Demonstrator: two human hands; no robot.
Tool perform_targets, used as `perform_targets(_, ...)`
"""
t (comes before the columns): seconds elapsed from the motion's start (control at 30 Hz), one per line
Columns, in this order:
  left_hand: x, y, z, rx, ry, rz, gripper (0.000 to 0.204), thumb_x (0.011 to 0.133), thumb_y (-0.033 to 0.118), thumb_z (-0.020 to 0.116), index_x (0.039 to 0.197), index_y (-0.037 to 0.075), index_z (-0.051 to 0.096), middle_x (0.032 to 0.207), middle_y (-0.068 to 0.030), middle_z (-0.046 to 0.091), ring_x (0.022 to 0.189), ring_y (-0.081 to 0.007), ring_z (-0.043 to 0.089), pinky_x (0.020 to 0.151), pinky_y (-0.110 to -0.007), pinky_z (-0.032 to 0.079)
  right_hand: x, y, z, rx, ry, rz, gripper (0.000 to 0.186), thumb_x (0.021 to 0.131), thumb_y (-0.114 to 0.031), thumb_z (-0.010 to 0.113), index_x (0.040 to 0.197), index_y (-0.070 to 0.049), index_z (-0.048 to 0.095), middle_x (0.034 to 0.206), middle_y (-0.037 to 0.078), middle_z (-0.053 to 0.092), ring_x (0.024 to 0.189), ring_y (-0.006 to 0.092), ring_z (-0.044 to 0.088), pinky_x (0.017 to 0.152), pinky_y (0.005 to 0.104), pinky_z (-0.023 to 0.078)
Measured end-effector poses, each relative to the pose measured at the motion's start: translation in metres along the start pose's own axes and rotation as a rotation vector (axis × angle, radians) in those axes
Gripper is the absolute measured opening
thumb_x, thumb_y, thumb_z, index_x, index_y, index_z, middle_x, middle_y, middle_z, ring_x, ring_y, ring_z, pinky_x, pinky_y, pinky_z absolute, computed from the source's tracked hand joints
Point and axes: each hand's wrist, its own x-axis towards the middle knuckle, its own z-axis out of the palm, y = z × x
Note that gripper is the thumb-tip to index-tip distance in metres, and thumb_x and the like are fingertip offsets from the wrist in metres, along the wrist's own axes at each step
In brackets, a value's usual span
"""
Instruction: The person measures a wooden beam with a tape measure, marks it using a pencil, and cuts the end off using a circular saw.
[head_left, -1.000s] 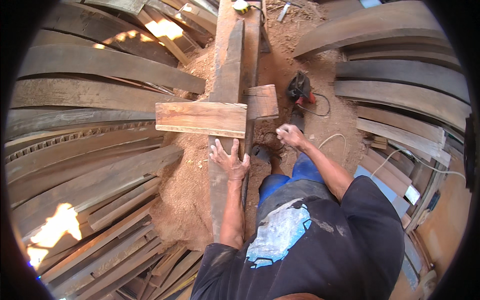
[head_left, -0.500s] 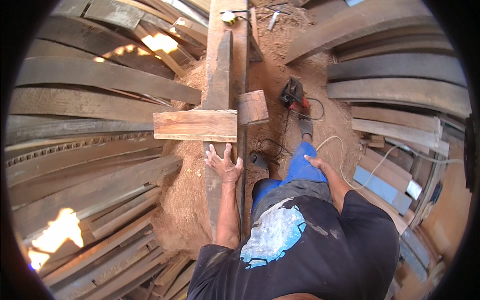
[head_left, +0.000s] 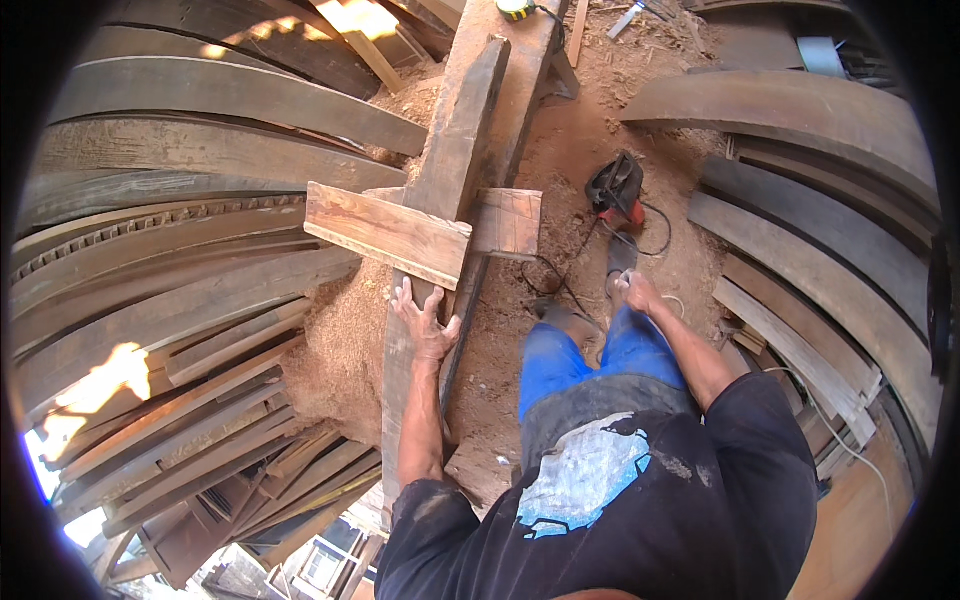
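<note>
My left hand rests with fingers spread on a long dark beam, just below a short light board lying across it. Another short block sticks out to the right beneath that board. The beam lies along a long timber bench. My right hand is over my right leg, fingers curled; anything inside them is hidden or too small to make out. A black and red power tool with a dark cord sits on the sawdust-covered floor beyond it.
Stacked curved boards line the left, and more planks the right. Sawdust is heaped left of the bench. A yellow tape measure lies at its far end. A pale cable runs along the lower right.
The view has turned, so the bench now slants. My right hand moved down to my thigh, then forward again with fingers curled. My left hand stays on the beam below the board.
</note>
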Motion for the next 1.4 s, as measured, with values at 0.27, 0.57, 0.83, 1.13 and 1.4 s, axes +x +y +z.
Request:
perform_targets(0.27, -0.002, 0.006, -0.006, 0.015, -0.046, -0.082, 0.068, 0.06, 0.017, 0.083, 0.125, 0.024, 0.063, 0.158, -0.032, 0.023, 0.146, -0.0531, 0.018, 0.119, -0.066, 0.013, 0.07, 0.0, 0.035, -0.501, -0.309, -0.012, 0.035, 0.089, -0.031, 0.063, 0.099, 0.001, 0.074, 0.104, 0.024, 0.072, 0.103, 0.0416, 0.069, 0.088, 0.0494, 0.056)
perform_targets(0.57, 0.004, 0.001, -0.01, 0.088, -0.159, -0.143, 0.054, 0.056, 0.025, 0.083, 0.11, 0.022, 0.075, 0.153, -0.0334, 0.025, 0.144, -0.0527, 0.021, 0.12, -0.065, 0.008, 0.226, 0.047, 0.123, -0.951, -0.478, -0.358, 0.027, 0.087, -0.018, 0.063, 0.106, -0.002, 0.072, 0.109, 0.021, 0.07, 0.103, 0.0329, 0.07, 0.087, 0.0441, 0.057)
perform_targets(0.83, -0.011, -0.01, -0.001, 0.081, -0.14, -0.106, 0.04, 0.06, 0.035, 0.084, 0.099, 0.029, 0.077, 0.154, -0.0333, 0.024, 0.145, -0.0541, 0.017, 0.117, -0.066, 0.006, 0.336, 0.122, 0.151, -1.279, -0.321, -0.354, 0.031, 0.087, -0.018, 0.065, 0.112, 0.0, 0.067, 0.109, 0.021, 0.07, 0.103, 0.0319, 0.069, 0.089, 0.042, 0.055)
perform_targets(1.13, -0.011, -0.009, -0.003, 0.117, -0.166, -0.125, 0.038, 0.061, 0.039, 0.086, 0.097, 0.031, 0.078, 0.154, -0.0328, 0.023, 0.144, -0.0542, 0.02, 0.118, -0.065, 0.006, 0.354, 0.143, 0.096, -1.35, -0.213, -0.322, 0.038, 0.086, -0.018, 0.068, 0.118, 0.002, 0.061, 0.109, 0.02, 0.069, 0.104, 0.0308, 0.068, 0.092, 0.0397, 0.054)
perform_targets(1.4, -0.016, -0.003, -0.009, 0.051, -0.087, -0.166, 0.056, 0.058, 0.023, 0.078, 0.113, 0.023, 0.068, 0.153, -0.0305, 0.028, 0.142, -0.0556, 0.024, 0.117, -0.068, 0.01, 0.29, 0.061, -0.042, -0.767, -0.206, -0.248, 0.062, 0.073, -0.029, 0.08, 0.123, -0.002, 0.059, 0.111, 0.027, 0.067, 0.108, 0.0417, 0.064, 0.089, 0.0466, 0.052)
